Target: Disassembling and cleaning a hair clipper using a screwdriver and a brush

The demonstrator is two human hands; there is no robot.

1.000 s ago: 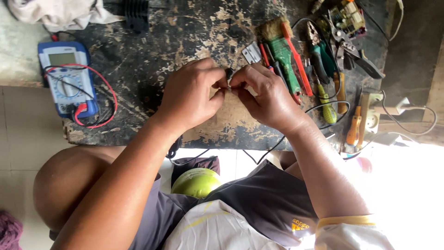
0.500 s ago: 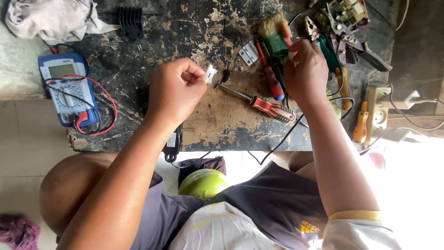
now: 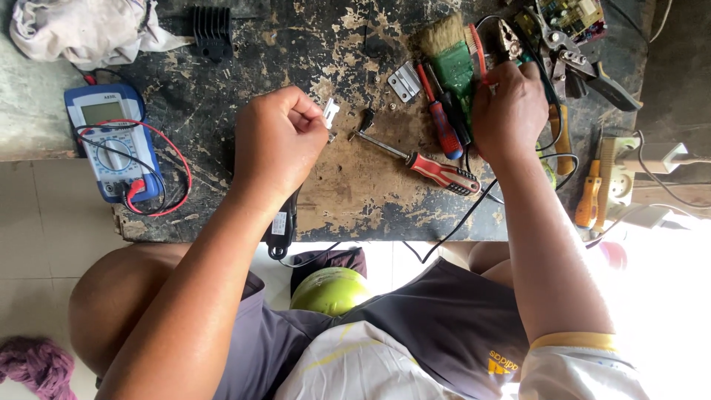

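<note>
The left hand [image 3: 278,141] is curled into a loose fist, thumb and forefinger pinching a small white part [image 3: 330,113] held just above the worn bench [image 3: 222,89]; its forearm runs down and left toward the body. The right hand [image 3: 507,111] is knuckles-up, fingers bent down among the tools beside the green brush [image 3: 452,55]; whether it grips anything cannot be told. A red screwdriver [image 3: 426,163] lies between the hands, apart from both. A blue multimeter [image 3: 111,141] sits well left.
</note>
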